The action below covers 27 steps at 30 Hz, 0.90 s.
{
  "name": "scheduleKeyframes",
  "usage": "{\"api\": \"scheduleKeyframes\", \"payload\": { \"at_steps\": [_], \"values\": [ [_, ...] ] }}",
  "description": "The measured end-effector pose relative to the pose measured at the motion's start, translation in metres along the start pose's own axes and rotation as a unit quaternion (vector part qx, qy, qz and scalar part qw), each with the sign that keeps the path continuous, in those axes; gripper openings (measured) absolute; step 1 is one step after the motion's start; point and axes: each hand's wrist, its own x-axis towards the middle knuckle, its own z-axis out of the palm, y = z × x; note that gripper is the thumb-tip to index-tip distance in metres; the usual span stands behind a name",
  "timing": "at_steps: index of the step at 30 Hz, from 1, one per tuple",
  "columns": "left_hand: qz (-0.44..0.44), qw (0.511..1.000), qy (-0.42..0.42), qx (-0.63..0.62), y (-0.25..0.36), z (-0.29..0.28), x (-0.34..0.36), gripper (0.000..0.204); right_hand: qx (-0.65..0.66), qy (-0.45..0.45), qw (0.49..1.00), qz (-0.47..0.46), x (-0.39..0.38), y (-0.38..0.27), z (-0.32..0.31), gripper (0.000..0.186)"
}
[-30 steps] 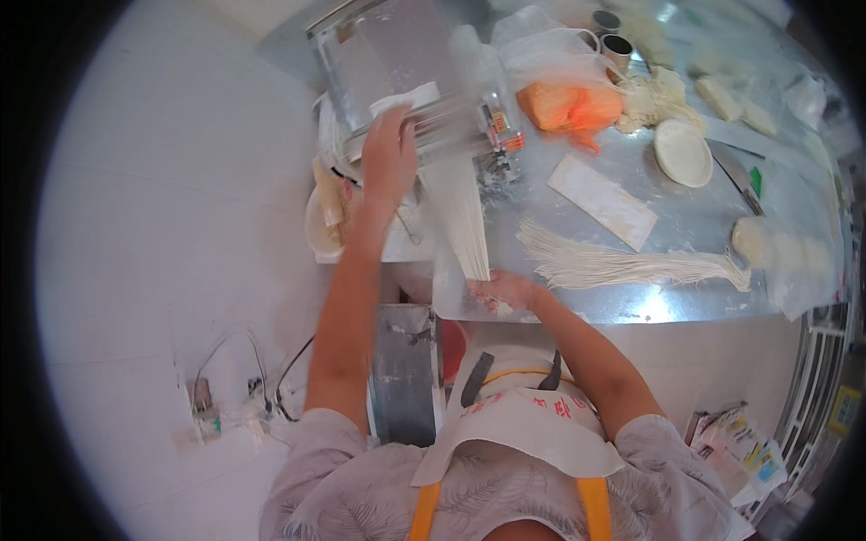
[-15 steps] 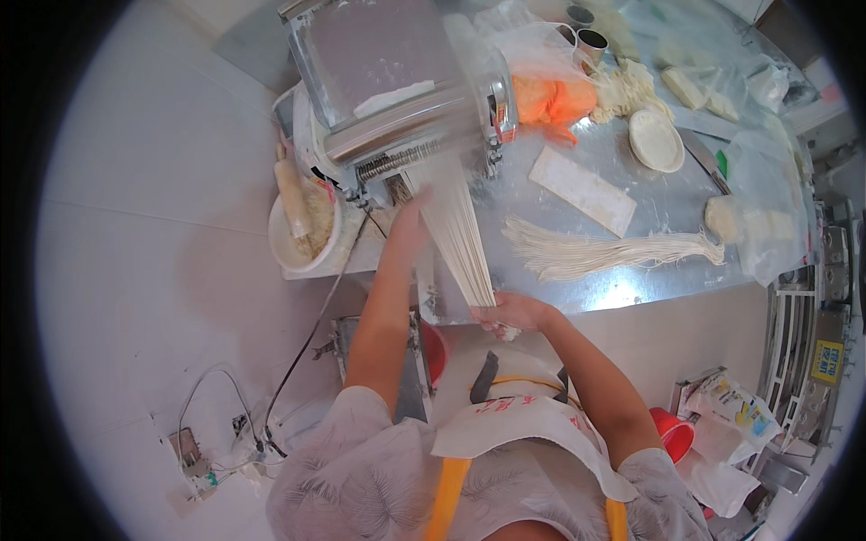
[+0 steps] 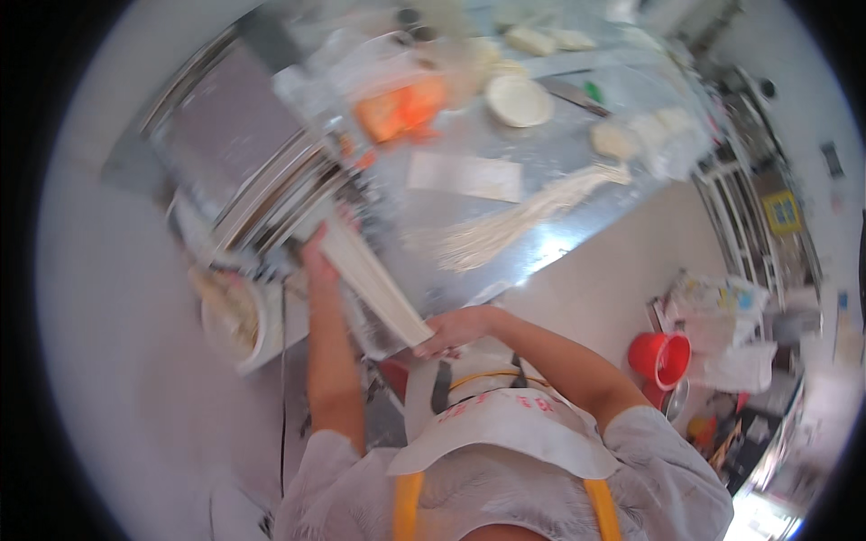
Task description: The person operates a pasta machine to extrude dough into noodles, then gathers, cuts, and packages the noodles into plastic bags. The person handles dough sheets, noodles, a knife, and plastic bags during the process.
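Observation:
A band of fresh noodles (image 3: 379,284) stretches from beneath the rollers of the noodle machine (image 3: 271,194) down toward me. My right hand (image 3: 456,329) is closed around its lower end. Just under the machine's outlet, my left hand (image 3: 318,261) grips the upper part of the strands, its thumb side on the near edge. Pinkish fingertips show at the far edge; the rest of those fingers is hidden behind the noodles, and the picture is blurred there. A second bundle of noodles (image 3: 523,221) lies on the metal table (image 3: 469,275) to the right.
A white board (image 3: 465,176), an orange bag (image 3: 401,108), a pale bowl (image 3: 519,99), a knife (image 3: 575,95) and dough pieces (image 3: 613,141) lie on the table. At left, a white basin (image 3: 262,320) holds a rolling pin (image 3: 221,302). A red bucket (image 3: 658,359) stands at right.
The whole view has turned, so the machine sits further left and tilted. My left hand now has fingertips showing past the far edge of the noodles. My right hand keeps its grip.

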Motion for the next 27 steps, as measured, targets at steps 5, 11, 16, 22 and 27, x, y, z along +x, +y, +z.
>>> {"api": "scheduleKeyframes", "payload": {
  "at_steps": [5,11,16,22,27],
  "values": [
    [-0.052,0.995,-0.067,-0.047,0.003,0.002,0.004,0.032,0.019,-0.02,1.0,0.005,-0.022,-0.02,0.011,0.042],
    [-0.061,0.997,-0.013,-0.043,-0.003,0.011,0.0,0.022,-0.029,0.008,0.999,0.035,-0.037,-0.037,0.023,0.043],
    [-0.089,0.992,-0.029,-0.083,0.0,0.009,0.011,0.022,-0.053,-0.02,0.998,0.032,-0.046,-0.041,0.025,0.043],
    [-0.059,0.996,0.008,-0.062,-0.016,-0.006,-0.006,0.025,-0.076,-0.002,0.996,0.042,-0.057,-0.052,0.027,0.042],
    [-0.034,0.988,0.151,0.001,-0.038,0.021,-0.019,0.025,-0.041,-0.005,0.998,0.049,-0.066,-0.059,0.027,0.044]
  ]
}}
